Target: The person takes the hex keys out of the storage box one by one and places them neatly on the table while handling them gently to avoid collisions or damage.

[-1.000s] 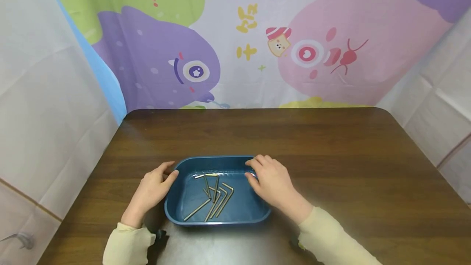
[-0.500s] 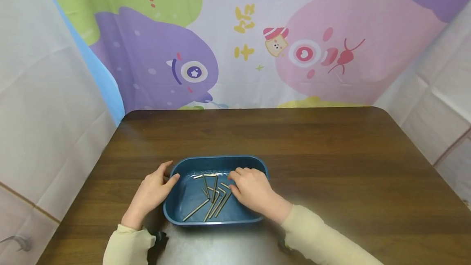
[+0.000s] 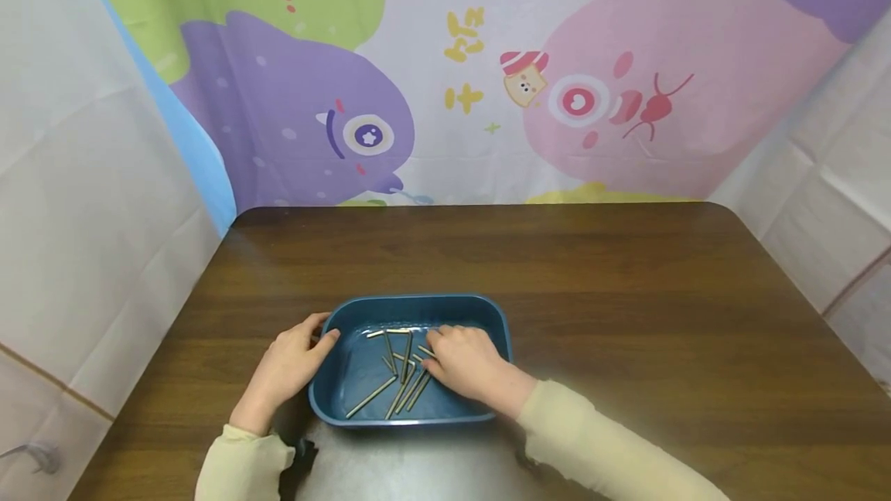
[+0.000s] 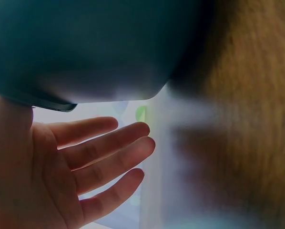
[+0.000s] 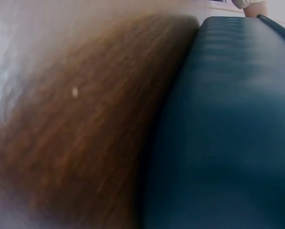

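Note:
A blue tray (image 3: 411,422) holds several L-shaped metal hex keys (image 3: 371,397), lying loose and partly crossed on its floor. At the tray's left side is my left hand (image 3: 287,362), its thumb at the rim. In the left wrist view, that hand's fingers (image 4: 109,157) reach out nearly straight, apart from the tray's outer wall. My right hand (image 3: 465,362) is inside the tray, over the bends of the rightmost hex keys. Its thumb and forefinger lie around them, but its other fingertips are hidden. The right wrist view shows the tray's outer wall (image 5: 228,129), not the hand.
The tray stands near the front of a dark brown wooden table (image 3: 592,277). A cartoon-printed curtain (image 3: 466,99) hangs behind the table. Pale sheets (image 3: 83,145) hang at both sides. A small dark object (image 3: 304,451) lies beside the left sleeve.
My right hand has moved left from the tray's right rim, then down into the tray onto the hex keys. My left hand stays at the left rim. The hex keys show no clear shift.

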The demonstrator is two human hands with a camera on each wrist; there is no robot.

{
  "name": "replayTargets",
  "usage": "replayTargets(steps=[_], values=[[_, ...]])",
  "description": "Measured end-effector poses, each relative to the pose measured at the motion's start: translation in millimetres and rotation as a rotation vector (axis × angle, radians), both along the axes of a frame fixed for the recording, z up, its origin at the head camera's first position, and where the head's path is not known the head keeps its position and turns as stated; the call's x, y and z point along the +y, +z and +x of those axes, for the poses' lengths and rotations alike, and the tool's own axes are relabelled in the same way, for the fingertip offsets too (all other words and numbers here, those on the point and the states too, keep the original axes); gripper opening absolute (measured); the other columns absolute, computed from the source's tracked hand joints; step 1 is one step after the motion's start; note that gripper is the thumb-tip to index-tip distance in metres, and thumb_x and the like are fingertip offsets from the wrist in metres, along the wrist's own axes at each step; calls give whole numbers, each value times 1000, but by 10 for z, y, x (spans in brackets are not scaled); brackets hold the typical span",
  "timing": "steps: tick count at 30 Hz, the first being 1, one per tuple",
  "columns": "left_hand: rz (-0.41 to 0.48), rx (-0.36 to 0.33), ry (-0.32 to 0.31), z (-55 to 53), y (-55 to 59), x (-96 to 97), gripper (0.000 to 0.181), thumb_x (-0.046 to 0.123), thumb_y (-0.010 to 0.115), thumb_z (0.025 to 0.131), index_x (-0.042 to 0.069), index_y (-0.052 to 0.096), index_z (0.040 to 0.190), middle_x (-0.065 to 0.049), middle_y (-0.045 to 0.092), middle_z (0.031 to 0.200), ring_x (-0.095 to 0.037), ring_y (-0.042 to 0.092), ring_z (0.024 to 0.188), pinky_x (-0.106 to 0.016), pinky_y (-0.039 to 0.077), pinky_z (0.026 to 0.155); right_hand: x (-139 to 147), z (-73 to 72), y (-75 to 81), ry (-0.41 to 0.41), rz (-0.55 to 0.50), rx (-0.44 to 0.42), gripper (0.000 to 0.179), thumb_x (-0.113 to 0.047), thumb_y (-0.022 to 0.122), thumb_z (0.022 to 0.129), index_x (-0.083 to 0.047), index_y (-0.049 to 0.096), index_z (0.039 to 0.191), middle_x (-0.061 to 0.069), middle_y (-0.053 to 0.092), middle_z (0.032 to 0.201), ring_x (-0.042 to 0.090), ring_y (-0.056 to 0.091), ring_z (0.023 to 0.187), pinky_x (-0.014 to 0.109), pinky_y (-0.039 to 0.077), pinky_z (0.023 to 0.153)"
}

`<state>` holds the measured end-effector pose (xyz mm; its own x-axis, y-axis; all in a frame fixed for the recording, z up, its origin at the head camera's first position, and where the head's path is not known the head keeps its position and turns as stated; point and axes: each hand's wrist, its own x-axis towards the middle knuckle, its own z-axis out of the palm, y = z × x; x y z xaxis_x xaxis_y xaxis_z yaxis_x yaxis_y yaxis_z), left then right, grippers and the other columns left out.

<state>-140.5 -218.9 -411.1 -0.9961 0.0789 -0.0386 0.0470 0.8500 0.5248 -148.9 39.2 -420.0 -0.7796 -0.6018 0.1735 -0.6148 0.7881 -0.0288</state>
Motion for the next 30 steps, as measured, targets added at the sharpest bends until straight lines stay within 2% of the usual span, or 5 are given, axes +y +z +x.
replayTargets(steps=[11,20,30], values=[[-25,-40,15,-2,-11,6,51,39,41,95,2,45,130,-21,57,119,-36,57,104,-53,45,85,-24,-4,-60,10,97,86,31,-44,62,81,-13,61,86,1,58,72,15,59,61,28,42,46],[-10,-64,19,11,-18,21,53,40,39,95,1,44,131,-22,55,122,-37,55,106,-54,44,87,-20,-5,-63,-3,121,5,31,-40,61,83,-11,60,95,3,60,79,17,60,66,30,45,50],[-10,-83,34,18,-18,35,55,42,37,96,0,42,132,-22,54,123,-37,55,107,-53,45,87,-7,6,-43,3,118,-32,22,-29,61,82,-14,59,98,3,61,78,18,60,64,30,44,47]])
